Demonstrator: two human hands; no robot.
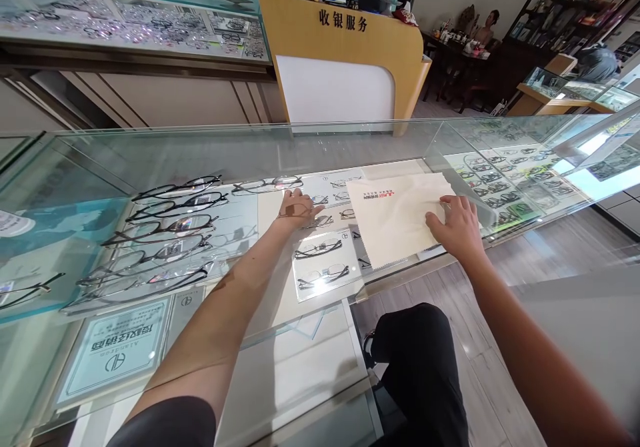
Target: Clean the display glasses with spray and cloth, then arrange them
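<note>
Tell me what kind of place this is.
Most likely an optician's shop. Rows of eyeglass frames lie in a glass display counter, a cream lens cloth rests under the right hand, and a yellow cashier desk stands behind.

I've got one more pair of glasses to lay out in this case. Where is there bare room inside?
Bare shelf shows nearer the person, between the sign card and the two boxed frames. The row of glasses crowds the left; the left hand reaches among frames, the right hand presses the cloth.
</note>
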